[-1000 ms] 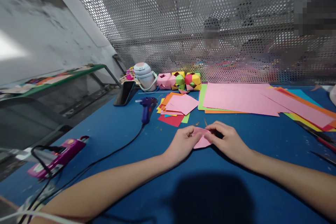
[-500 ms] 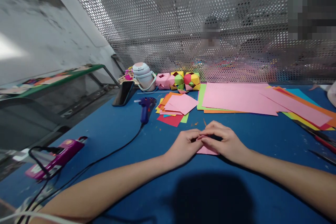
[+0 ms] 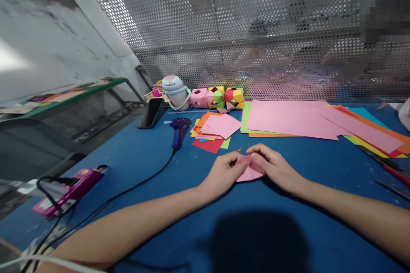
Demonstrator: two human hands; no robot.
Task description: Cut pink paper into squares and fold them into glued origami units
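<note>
A small folded pink paper [image 3: 249, 173] lies on the blue table [image 3: 166, 187] between my two hands. My left hand [image 3: 223, 172] pinches its left edge with curled fingers. My right hand [image 3: 272, 167] presses and pinches the top right of the same paper, fingers bent over it. Much of the paper is hidden under my fingers.
A stack of small coloured squares [image 3: 215, 130] and large coloured sheets [image 3: 297, 119] lie behind my hands. A blue glue gun [image 3: 178, 130] with its cord, a phone [image 3: 150, 113], a white bottle [image 3: 174, 91], paper cubes [image 3: 221, 98] and a magenta device [image 3: 68, 192] are on the left. A perforated metal screen [image 3: 243, 30] backs the table.
Both hands have kept working the pink paper in place; the paper shifted slightly under my fingers, and my right hand moved a little up and back.
</note>
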